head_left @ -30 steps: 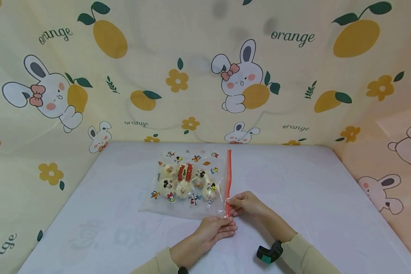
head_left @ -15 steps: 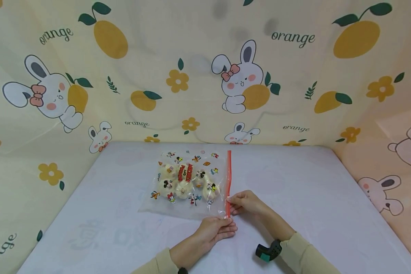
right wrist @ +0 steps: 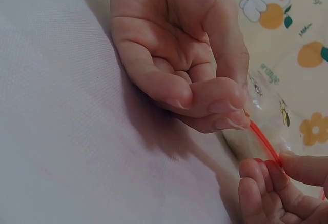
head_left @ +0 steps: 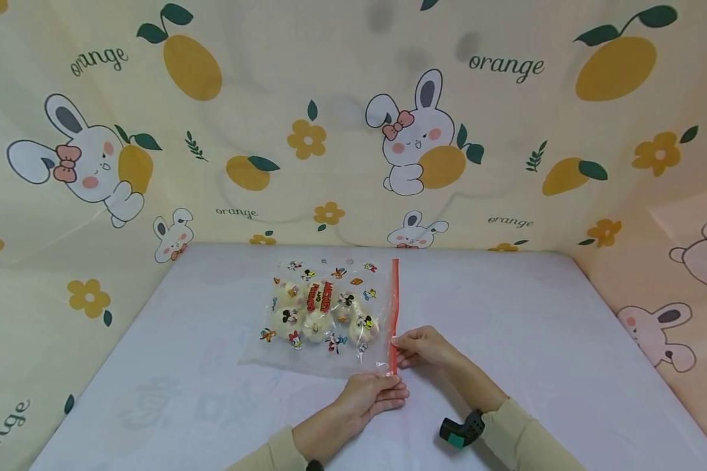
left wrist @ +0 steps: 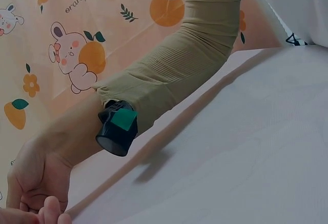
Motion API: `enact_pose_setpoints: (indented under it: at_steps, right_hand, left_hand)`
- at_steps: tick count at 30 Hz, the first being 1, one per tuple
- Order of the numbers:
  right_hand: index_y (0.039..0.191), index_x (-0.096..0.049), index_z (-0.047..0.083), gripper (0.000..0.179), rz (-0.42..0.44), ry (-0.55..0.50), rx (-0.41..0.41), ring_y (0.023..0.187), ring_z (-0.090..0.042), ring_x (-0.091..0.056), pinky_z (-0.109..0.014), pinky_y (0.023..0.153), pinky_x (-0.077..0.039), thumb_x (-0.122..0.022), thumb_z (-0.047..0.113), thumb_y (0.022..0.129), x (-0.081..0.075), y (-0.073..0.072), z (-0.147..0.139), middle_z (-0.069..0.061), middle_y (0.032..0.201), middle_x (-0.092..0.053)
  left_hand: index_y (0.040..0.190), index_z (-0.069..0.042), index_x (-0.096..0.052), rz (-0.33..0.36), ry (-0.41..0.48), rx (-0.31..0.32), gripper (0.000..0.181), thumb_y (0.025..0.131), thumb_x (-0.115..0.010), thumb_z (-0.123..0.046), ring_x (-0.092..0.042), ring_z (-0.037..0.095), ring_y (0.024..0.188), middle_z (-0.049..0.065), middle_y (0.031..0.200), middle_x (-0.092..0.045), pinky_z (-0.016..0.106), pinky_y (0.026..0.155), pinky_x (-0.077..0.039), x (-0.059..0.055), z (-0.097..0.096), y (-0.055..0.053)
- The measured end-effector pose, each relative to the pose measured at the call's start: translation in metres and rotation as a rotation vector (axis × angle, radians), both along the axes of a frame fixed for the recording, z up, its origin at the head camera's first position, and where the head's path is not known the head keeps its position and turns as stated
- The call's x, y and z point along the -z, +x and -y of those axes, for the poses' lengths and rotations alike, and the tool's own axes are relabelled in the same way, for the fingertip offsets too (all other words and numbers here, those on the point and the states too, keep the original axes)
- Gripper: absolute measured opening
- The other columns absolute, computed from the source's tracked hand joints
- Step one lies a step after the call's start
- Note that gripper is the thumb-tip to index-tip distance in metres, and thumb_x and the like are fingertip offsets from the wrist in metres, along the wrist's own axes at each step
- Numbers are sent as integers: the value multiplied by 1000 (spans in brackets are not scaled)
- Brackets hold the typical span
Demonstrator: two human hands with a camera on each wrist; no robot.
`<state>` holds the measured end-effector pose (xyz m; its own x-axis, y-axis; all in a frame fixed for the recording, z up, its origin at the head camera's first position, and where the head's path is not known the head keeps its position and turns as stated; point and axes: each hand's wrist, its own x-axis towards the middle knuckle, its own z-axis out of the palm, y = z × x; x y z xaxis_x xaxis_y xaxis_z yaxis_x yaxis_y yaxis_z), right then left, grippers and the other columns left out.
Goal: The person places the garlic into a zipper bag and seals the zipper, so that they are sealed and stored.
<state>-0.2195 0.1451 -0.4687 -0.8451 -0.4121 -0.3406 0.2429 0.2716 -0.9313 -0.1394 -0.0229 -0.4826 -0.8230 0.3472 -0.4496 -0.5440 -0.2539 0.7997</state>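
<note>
A clear zip bag (head_left: pixel 294 364) with cartoon prints and red lettering lies flat on the table. Several pale, round lumps (head_left: pixel 315 327) show through it; their kind is hard to tell. Along its right side runs a red zip strip (head_left: pixel 395 294). My left hand (head_left: pixel 370 396) pinches the near end of that strip between thumb and fingers. Just beyond it, my right hand (head_left: pixel 427 348) pinches the strip higher up. The right wrist view has my right hand close up, its fingers curled, with the red strip (right wrist: pixel 265 141) stretching between both hands. In the left wrist view the bag is hidden.
A white cloth covers the table (head_left: pixel 536 340). Behind and at both sides hangs a cream curtain (head_left: pixel 342 176) printed with rabbits and oranges. A black device with a green patch (head_left: pixel 462 432) sits on my right wrist, casting a shadow.
The hands and the bag hold practically the same place. Only a slight shift of the head view shows.
</note>
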Motion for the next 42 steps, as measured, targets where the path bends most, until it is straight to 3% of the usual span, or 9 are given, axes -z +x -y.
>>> enact_pose_setpoints:
  at_steps: [42]
  right_hand:
    - [102, -67, -11, 31, 33, 18, 69, 60, -5, -65, -18, 62, -58, -60, 18, 94, 0, -11, 1, 6, 65, -68]
  left_hand:
    - [114, 11, -60, -15, -4, -2, 28, 96, -56, -10, -70, 7, 80, -1, 80, -70, 29, 85, -60, 3, -1, 0]
